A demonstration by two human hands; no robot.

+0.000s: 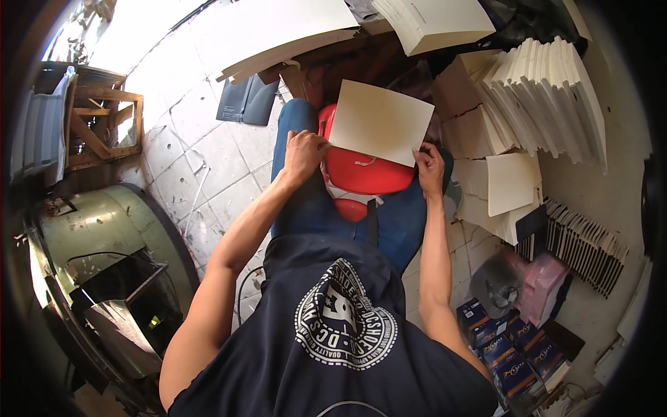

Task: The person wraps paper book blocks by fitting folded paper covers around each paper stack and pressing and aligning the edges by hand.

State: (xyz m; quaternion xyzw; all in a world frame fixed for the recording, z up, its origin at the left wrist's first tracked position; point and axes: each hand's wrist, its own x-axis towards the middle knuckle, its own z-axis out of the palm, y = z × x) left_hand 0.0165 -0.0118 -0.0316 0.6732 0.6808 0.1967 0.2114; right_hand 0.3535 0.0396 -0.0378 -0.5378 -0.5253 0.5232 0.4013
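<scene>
A cream rectangle of blank paper lies tilted over a red seat-like surface between my knees. I cannot tell whether it is one sheet or a thin block. My left hand pinches its near left corner, with the fingers curled. At the near right corner, my right hand grips the edge between thumb and fingers. A short pale scrap rests on the red surface just below the paper's near edge.
Stacked paper blocks rise at the right, with a smaller cream pile below. A paper stack and large white sheets lie ahead. A dark cover lies on the tiles. Left are a wooden frame and green machine.
</scene>
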